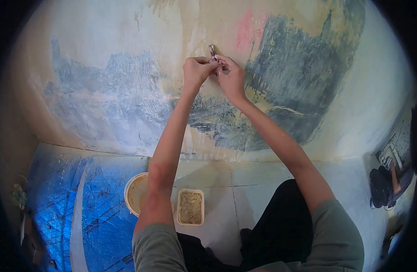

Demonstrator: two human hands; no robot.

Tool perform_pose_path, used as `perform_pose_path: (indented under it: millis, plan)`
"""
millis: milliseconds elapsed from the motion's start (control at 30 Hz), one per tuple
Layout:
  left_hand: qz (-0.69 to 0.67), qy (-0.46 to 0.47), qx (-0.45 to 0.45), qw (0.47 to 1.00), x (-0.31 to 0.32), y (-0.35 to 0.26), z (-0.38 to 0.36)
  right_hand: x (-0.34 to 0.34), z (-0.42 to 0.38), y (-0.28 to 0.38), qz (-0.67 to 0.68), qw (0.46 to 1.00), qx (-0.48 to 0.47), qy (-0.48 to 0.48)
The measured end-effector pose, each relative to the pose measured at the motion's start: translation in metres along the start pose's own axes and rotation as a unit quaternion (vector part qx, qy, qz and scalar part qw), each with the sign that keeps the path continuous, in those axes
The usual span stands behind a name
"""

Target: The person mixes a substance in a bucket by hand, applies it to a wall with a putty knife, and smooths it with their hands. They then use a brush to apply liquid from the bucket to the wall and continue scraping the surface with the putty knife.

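Both arms reach forward to a stained, painted wall [131, 81] with patches of grey-blue and dark grey. My left hand [198, 71] is closed, its thumb and fingers pinched together at a small, narrow brown-and-whitish object [212, 50]. From the other side my right hand [231, 78] pinches the same object, fingertips nearly meeting those of the left. The object's upper end sticks up above the fingers in front of the wall, while its lower part is hidden by them. I cannot tell what kind of thing it is.
Below on the pale floor stands a rectangular tub [190, 207] of grainy tan material. Beside it a round bucket [135, 195] is partly behind my left arm. A blue sheet [109, 204] covers the floor at left. A person in dark clothing [383, 186] is at far right.
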State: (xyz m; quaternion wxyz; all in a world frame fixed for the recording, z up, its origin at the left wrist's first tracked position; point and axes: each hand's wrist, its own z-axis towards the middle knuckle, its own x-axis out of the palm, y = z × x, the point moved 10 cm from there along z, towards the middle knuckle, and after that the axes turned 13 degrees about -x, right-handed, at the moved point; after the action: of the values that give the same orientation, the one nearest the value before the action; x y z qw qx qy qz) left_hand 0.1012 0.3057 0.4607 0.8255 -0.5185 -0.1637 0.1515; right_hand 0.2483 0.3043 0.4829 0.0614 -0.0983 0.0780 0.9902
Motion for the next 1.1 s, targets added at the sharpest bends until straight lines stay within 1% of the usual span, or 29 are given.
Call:
perform_pose_path:
  millis: [67, 133, 200, 267, 333, 400, 467, 533, 600, 633, 700, 767, 833, 867, 933, 1000, 1067, 1100]
  plan:
    - [-0.016, 0.005, -0.003, 1.0, 0.003, 0.002, 0.002, -0.002, 0.002, 0.002, -0.006, 1.0, 0.005, 0.012]
    - [-0.059, 0.022, -0.014, 0.998, 0.005, 0.005, 0.003, -0.003, 0.003, -0.003, -0.011, 1.0, 0.009, 0.022]
    - [-0.048, 0.02, -0.015, 0.999, 0.006, 0.005, 0.004, -0.009, 0.001, -0.011, 0.012, 1.0, -0.002, -0.012]
    - [-0.036, 0.018, -0.018, 0.999, 0.005, 0.005, 0.003, -0.013, 0.002, -0.005, 0.01, 1.0, -0.004, -0.007]
    - [-0.041, 0.048, -0.083, 0.995, 0.009, 0.014, 0.004, -0.014, 0.004, 0.001, 0.009, 1.0, -0.011, -0.002]
    - [-0.069, 0.065, -0.076, 0.993, 0.01, 0.009, 0.001, -0.014, 0.006, 0.01, -0.032, 0.999, -0.026, 0.022]
    - [-0.099, 0.082, -0.07, 0.989, 0.009, 0.012, 0.004, -0.015, 0.005, 0.015, -0.023, 0.999, -0.026, 0.023]
    - [-0.119, 0.147, -0.035, 0.981, 0.014, 0.005, 0.006, -0.016, 0.002, 0.018, -0.014, 0.999, -0.025, 0.023]
    - [-0.105, 0.153, -0.042, 0.982, 0.016, 0.004, 0.008, -0.017, 0.0, 0.012, 0.019, 1.0, 0.012, 0.018]
    - [-0.089, 0.158, -0.05, 0.982, 0.018, 0.003, 0.008, -0.016, 0.0, 0.008, 0.018, 1.0, 0.01, 0.019]
    - [-0.089, 0.152, -0.047, 0.983, 0.018, -0.004, 0.006, -0.02, 0.0, 0.007, 0.011, 0.999, -0.031, -0.005]
    - [-0.089, 0.146, -0.046, 0.984, 0.02, -0.007, 0.004, -0.021, 0.003, 0.014, -0.005, 1.0, -0.029, -0.011]
    - [-0.06, 0.1, -0.034, 0.993, 0.015, -0.008, 0.005, -0.021, 0.002, 0.014, -0.021, 0.999, -0.025, -0.016]
    - [-0.059, 0.099, -0.036, 0.993, 0.014, -0.005, 0.005, -0.021, 0.003, 0.012, -0.024, 0.999, -0.038, -0.02]
    - [-0.146, 0.122, 0.005, 0.982, 0.014, -0.014, 0.001, -0.02, 0.003, 0.008, -0.028, 0.998, -0.051, -0.026]
    - [-0.147, 0.134, -0.008, 0.98, 0.017, -0.018, 0.0, -0.017, -0.002, -0.017, 0.032, 0.998, 0.042, -0.024]
    - [-0.147, 0.147, -0.022, 0.978, 0.021, -0.026, -0.004, -0.02, -0.007, -0.012, 0.023, 0.999, 0.038, -0.021]
    - [-0.117, 0.128, -0.04, 0.984, 0.024, -0.027, -0.005, -0.019, -0.009, -0.009, 0.014, 0.999, 0.033, -0.016]
